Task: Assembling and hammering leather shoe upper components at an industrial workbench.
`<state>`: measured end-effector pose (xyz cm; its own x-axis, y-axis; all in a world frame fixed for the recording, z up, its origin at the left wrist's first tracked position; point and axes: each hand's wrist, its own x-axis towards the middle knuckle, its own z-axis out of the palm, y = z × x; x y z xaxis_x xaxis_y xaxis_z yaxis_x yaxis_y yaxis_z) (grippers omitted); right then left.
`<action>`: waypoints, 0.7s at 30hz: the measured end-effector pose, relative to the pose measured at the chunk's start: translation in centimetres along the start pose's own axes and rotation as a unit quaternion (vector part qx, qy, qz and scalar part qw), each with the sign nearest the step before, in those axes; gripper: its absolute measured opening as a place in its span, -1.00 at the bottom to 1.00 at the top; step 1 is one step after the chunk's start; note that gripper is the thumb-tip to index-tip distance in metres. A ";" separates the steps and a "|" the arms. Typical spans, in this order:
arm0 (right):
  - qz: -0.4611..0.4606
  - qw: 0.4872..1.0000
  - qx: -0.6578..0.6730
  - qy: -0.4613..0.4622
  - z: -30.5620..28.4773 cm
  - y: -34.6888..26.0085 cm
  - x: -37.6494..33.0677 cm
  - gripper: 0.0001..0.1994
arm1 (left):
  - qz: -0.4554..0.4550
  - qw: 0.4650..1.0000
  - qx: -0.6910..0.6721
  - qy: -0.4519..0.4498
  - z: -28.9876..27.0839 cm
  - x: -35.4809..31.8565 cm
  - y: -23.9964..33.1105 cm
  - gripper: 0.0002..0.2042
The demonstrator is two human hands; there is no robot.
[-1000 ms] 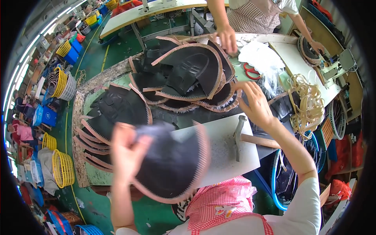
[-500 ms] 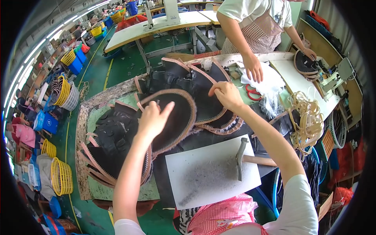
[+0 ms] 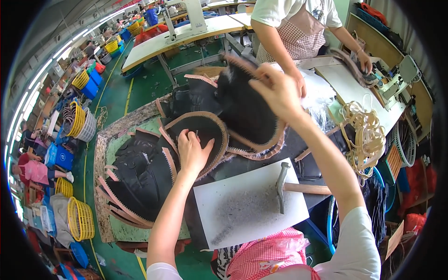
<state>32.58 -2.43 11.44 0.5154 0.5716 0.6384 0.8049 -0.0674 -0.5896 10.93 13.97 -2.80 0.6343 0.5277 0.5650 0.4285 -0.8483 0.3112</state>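
With my right hand (image 3: 280,93), fingers closed, I hold the edge of a black upper piece (image 3: 245,109) with a pink saw-tooth border. Its far end is raised and blurred by motion. My left hand (image 3: 190,151) lies over another black upper piece (image 3: 212,126) with the same border. Its fingers are curled around a small dark thing at their tips, too little to make out, and the thumb points away. More black pieces are stacked at the left (image 3: 140,172) and behind my hands (image 3: 193,98); grey fluff shows under some edges.
In front of me a hammer (image 3: 282,186) rests on a white board (image 3: 247,219) strewn with dark dust. To the right hang beige straps (image 3: 364,135) beside a blue-rimmed basket (image 3: 332,224). Across the table a co-worker in a checked apron (image 3: 296,42) reaches toward a sewing machine (image 3: 396,88).
My right hand has raised the far end of a black piece. My left hand has moved slightly right and down. The co-worker's near hand has drawn back, and their other hand has shifted a dark piece.
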 end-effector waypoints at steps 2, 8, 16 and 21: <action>0.006 0.998 0.031 0.047 -4.0 -2.3 -1.5 -0.77 | 0.004 1.000 0.015 0.007 -0.8 0.2 0.7 -0.59; 0.204 0.891 0.403 0.050 -8.0 -7.6 -9.8 -0.76 | -0.321 0.628 -0.700 -0.111 -10.5 -0.8 6.6 -0.56; 0.270 0.829 0.117 -0.476 -7.6 -8.3 -24.8 -0.79 | -0.141 0.970 -0.195 0.032 -17.8 -10.7 7.0 -0.62; 0.068 0.945 0.081 -0.310 -8.4 -8.8 -24.3 -0.75 | 0.054 0.938 -0.265 -0.215 -13.8 -14.0 10.8 -0.80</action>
<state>15.42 -22.62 5.24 0.2997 0.9389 0.1690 0.6625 -0.0773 -0.7451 -2.19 -3.21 3.18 0.9053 0.3107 0.2897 0.0391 -0.7400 0.6714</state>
